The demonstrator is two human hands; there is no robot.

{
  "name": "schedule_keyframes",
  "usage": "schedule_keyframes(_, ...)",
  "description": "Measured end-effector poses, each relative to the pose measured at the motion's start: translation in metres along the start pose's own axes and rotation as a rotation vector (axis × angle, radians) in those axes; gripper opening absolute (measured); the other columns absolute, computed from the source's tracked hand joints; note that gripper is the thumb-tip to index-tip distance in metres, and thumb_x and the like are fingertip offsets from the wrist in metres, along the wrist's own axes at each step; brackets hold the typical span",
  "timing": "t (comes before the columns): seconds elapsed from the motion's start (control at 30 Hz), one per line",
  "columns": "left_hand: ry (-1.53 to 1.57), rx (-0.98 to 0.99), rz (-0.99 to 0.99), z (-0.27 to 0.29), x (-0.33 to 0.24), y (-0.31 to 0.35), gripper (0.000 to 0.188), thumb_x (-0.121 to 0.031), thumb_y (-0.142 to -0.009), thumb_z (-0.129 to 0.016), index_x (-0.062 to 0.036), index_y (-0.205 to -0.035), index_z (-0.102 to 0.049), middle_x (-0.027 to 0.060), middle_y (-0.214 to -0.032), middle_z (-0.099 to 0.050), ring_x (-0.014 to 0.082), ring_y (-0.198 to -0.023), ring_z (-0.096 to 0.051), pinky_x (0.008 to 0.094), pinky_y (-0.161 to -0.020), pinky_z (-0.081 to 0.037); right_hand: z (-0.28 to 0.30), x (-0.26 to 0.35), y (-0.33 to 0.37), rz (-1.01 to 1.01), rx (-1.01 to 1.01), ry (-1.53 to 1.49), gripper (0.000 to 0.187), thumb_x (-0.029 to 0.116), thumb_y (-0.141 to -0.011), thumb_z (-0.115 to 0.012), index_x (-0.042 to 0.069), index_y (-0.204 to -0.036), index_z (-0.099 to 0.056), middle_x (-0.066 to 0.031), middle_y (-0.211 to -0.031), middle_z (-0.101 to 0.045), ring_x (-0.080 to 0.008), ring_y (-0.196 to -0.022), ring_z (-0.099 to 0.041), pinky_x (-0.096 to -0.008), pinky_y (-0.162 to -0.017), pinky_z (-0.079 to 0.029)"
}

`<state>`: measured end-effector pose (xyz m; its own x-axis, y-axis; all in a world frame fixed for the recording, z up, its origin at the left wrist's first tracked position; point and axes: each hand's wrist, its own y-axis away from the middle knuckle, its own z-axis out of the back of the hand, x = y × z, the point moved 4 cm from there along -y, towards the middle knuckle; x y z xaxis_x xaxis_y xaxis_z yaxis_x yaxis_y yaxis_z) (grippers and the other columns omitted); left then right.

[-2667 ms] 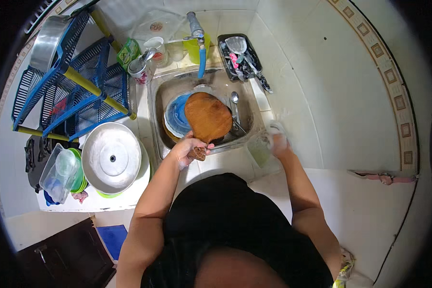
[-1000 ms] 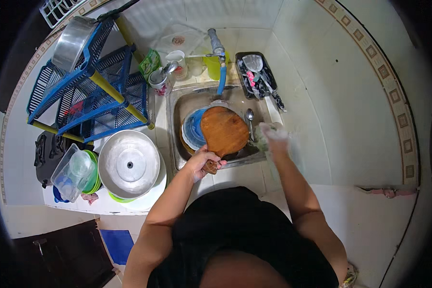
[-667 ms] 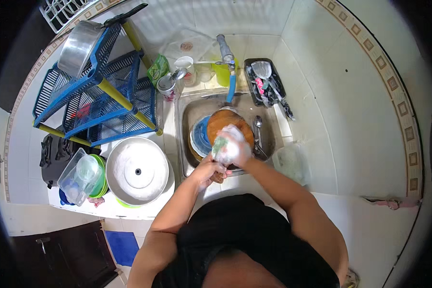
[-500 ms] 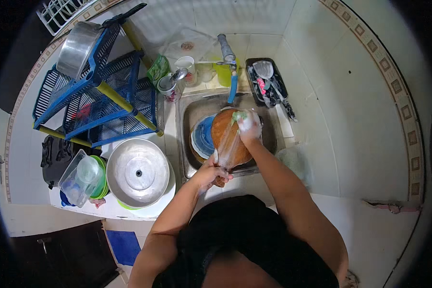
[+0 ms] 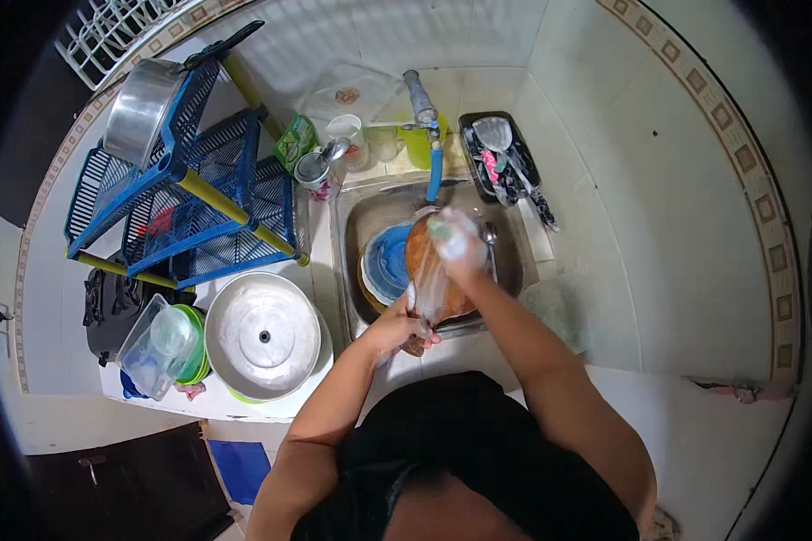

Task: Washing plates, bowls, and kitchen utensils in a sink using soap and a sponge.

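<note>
A round brown wooden board (image 5: 419,253) with a short handle is tilted over the sink (image 5: 339,270), streaked with white suds. Its handle, at the near end, is gripped by my left hand (image 5: 391,330). Pressed against the board's upper part is a greenish sponge (image 5: 439,232), covered in foam and held in my right hand (image 5: 463,252); motion blurs these fingers somewhat. Left of the board, a blue plate (image 5: 385,257) lies in the sink on other dishes, partly hidden by the board. A spoon (image 5: 489,233) shows beside my right hand.
A tap (image 5: 420,104) with a blue hose (image 5: 436,171) stands behind the sink. A black tray (image 5: 471,147) of utensils sits at right back. Cups (image 5: 319,186) stand at left back. Leftward are a blue rack (image 5: 209,243), a large metal pan (image 5: 260,329) and plastic containers (image 5: 158,352).
My right hand and the sponge have shifted slightly left across the board. The left hand keeps its grip on the handle. The whole view has tilted slightly.
</note>
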<state>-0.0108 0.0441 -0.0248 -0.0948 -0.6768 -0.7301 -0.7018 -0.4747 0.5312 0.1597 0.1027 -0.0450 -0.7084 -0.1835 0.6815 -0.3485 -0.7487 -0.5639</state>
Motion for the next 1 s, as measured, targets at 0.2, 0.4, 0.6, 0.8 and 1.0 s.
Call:
schedule_keyframes(0.2,-0.045,-0.041,0.070,0.000,0.005,0.002,0.051,0.011,-0.068,-0.052,-0.0051,-0.115,-0.039,0.0113,-0.084,-0.056,0.0211,-0.070,-0.063,0.0301,-0.055,-0.050,-0.004,0.037,0.040,0.403,0.262,-0.289,0.036,0.011,-0.065,-0.070,0.010,-0.099,-0.058,-0.0110,-0.113,-0.058,-0.0312,-0.112,-0.051,-0.0380,-0.092,-0.042)
schedule_keyframes(0.4,-0.127,0.029,0.086,-0.012,0.005,0.011,0.053,0.009,-0.068,-0.053,-0.0058,-0.115,-0.036,0.0117,-0.081,-0.056,0.0189,-0.066,-0.061,0.0282,-0.051,-0.050,0.002,0.004,-0.022,0.107,-0.184,-0.031,0.014,0.002,-0.066,-0.066,0.007,-0.079,-0.064,-0.0098,-0.087,-0.063,-0.0264,-0.073,-0.060,-0.0329,-0.066,-0.049)
schedule_keyframes(0.6,-0.103,-0.067,0.033,-0.005,0.002,0.010,0.045,0.008,-0.068,-0.051,-0.0034,-0.110,-0.040,0.0125,-0.075,-0.058,0.0188,-0.062,-0.060,0.0288,-0.047,-0.048,-0.030,0.035,0.056,0.012,0.480,-0.610,0.026,0.013,-0.064,-0.067,0.015,-0.090,-0.067,-0.0094,-0.106,-0.060,-0.0280,-0.107,-0.053,-0.0360,-0.093,-0.041)
schedule_keyframes(0.8,-0.049,-0.068,0.043,-0.013,0.000,0.019,0.032,0.006,-0.068,-0.054,0.0011,-0.099,-0.047,0.0141,-0.073,-0.061,0.0186,-0.058,-0.059,0.0279,-0.049,-0.048,0.002,-0.001,-0.025,0.132,0.118,-0.111,0.032,0.014,-0.064,-0.071,0.014,-0.095,-0.062,-0.0090,-0.100,-0.061,-0.0296,-0.097,-0.056,-0.0367,-0.082,-0.047)
schedule_keyframes(1.0,0.147,-0.179,-0.074,-0.001,0.002,0.008,0.042,0.009,-0.067,-0.053,-0.0007,-0.105,-0.038,0.0135,-0.074,-0.059,0.0205,-0.061,-0.060,0.0291,-0.053,-0.050,0.020,-0.018,0.032,0.024,-0.095,-0.010,0.029,0.006,-0.063,-0.068,0.009,-0.091,-0.061,-0.0136,-0.095,-0.061,-0.0334,-0.092,-0.056,-0.0387,-0.079,-0.046)
